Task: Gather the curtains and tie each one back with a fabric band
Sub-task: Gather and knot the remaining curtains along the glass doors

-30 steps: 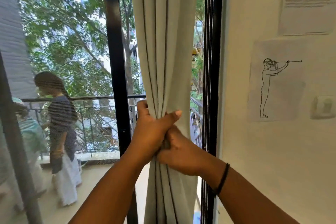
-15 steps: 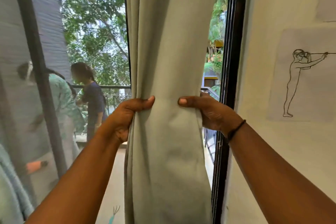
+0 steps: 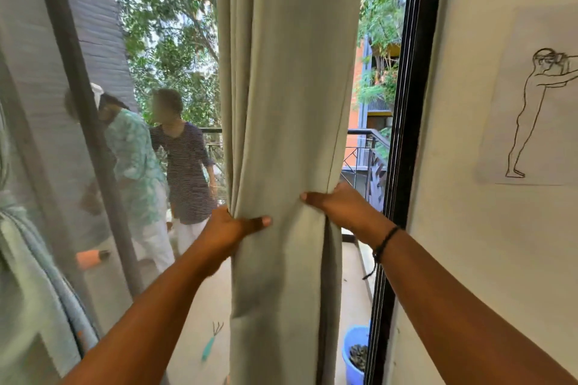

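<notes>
A pale grey-green curtain (image 3: pixel 287 87) hangs down the middle of the view in front of a glass door. My left hand (image 3: pixel 228 228) grips its left edge at waist height, thumb across the front and fingers hidden behind the cloth. My right hand (image 3: pixel 339 205) grips the right edge a little higher, thumb on the front, fingers behind the folds. A black cord is round my right wrist. No fabric band is in view.
A black door frame (image 3: pixel 406 122) stands right of the curtain, then a white wall with a line drawing (image 3: pixel 538 109). Two people (image 3: pixel 184 166) stand on the balcony behind the glass. A blue bucket (image 3: pixel 353 353) sits low by the frame.
A second ago both hands squeezed the curtain into one tight bunch. They have since moved apart to its two edges, and the cloth is spread wider between them. The view has shifted closer.
</notes>
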